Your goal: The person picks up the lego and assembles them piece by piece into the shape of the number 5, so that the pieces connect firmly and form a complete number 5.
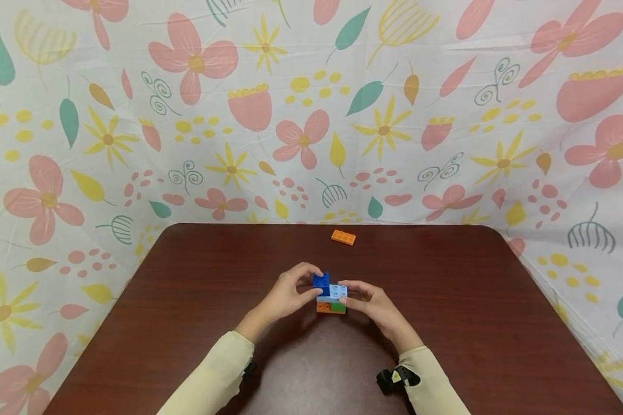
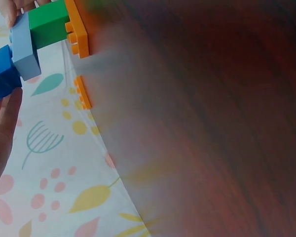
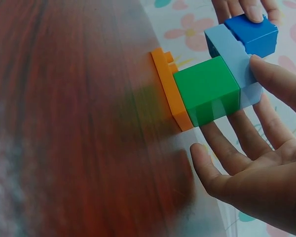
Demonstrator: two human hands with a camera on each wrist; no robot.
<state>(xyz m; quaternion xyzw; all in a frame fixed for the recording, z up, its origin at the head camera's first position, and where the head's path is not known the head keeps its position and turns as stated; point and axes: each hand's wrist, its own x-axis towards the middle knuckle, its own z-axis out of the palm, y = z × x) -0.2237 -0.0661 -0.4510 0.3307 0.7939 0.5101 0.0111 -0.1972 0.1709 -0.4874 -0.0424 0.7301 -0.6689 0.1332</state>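
Observation:
A small stack of toy building bricks stands in the middle of the table in the head view. At its bottom is a thin orange brick (image 1: 323, 308) with a green brick (image 3: 207, 91) on its right half. Across the green one lies a light blue brick (image 1: 338, 290), its left end jutting over the bare orange studs. My left hand (image 1: 289, 293) pinches a dark blue brick (image 1: 320, 282) on that left end; whether it is fully pressed down I cannot tell. My right hand (image 1: 375, 305) holds the light blue brick from the right, between thumb and fingers.
Another thin orange brick (image 1: 344, 237) lies near the far edge of the dark brown table (image 1: 197, 340). Behind the table hangs a cloth (image 1: 291, 190) printed with flowers and leaves. A black device (image 1: 394, 378) is strapped to the right wrist.

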